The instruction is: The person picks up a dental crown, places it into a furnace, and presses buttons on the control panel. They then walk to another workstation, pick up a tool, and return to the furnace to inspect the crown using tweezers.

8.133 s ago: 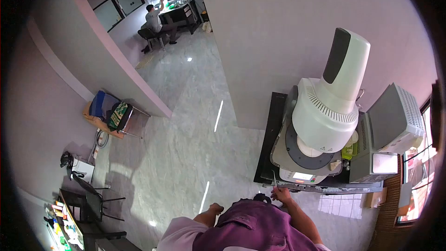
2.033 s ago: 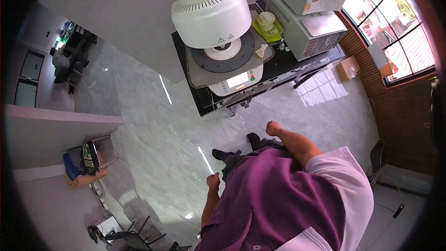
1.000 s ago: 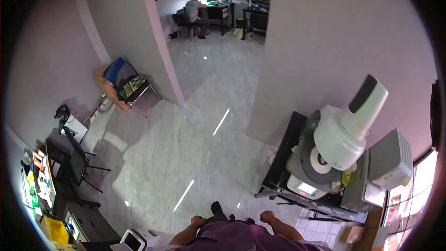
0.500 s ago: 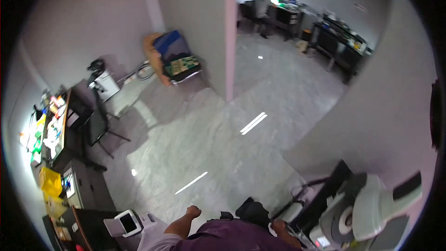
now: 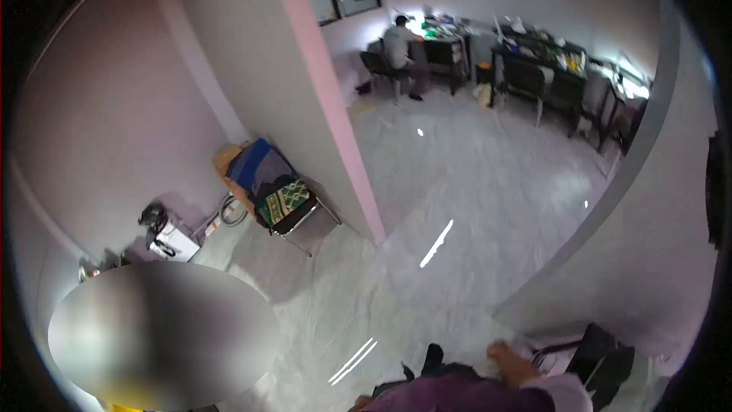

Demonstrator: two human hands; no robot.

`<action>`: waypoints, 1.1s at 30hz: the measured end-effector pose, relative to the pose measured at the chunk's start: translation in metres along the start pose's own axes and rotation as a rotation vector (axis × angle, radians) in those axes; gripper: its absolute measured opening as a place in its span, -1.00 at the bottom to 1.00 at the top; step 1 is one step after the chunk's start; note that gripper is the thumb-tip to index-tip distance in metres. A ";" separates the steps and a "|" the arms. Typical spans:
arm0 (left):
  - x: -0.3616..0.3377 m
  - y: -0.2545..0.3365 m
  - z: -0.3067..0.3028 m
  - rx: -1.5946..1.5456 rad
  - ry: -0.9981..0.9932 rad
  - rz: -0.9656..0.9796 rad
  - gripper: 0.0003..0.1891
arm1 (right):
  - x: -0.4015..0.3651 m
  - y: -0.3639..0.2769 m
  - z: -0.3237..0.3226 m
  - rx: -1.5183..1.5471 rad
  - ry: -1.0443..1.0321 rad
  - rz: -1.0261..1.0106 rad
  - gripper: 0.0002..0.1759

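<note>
A head-worn camera looks down over a purple shirt (image 5: pixel 465 397) onto a glossy grey stone floor (image 5: pixel 427 206). The person's right hand (image 5: pixel 507 358) hangs low at the bottom edge, too blurred to tell whether its fingers are curled or spread. Just to its right, close but apart, stands a black metal table frame (image 5: pixel 602 355). Only a sliver of the left hand (image 5: pixel 361 401) shows; its grip cannot be told. Farther off, a metal chair piled with blue and green cloth (image 5: pixel 276 192) sits beside a pale partition wall (image 5: pixel 305 99). Beyond, a seated person (image 5: pixel 396 44) faces a dark desk (image 5: pixel 446 46).
</note>
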State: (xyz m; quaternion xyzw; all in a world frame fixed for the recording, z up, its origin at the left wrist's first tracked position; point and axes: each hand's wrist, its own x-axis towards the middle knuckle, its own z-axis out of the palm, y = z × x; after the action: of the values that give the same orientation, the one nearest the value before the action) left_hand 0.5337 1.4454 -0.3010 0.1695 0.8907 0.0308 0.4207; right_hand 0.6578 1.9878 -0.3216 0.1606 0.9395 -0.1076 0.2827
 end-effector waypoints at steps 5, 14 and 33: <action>0.091 0.041 -0.101 -0.380 0.119 -0.050 -0.67 | 0.163 -0.003 -0.130 0.094 0.211 0.029 -0.77; 0.226 0.071 -0.237 0.155 0.076 0.268 -0.72 | 0.320 -0.014 -0.215 0.292 0.211 0.046 -0.79; 0.693 0.353 -0.757 -0.546 0.172 0.176 -0.82 | 0.261 0.074 -0.909 0.576 1.773 -0.228 -0.72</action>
State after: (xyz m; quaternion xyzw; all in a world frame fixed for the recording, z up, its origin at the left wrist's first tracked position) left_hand -0.3523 2.0712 -0.2558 0.1234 0.8637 0.3198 0.3694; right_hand 0.0275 2.3852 0.2654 0.1549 0.7592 -0.2013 -0.5992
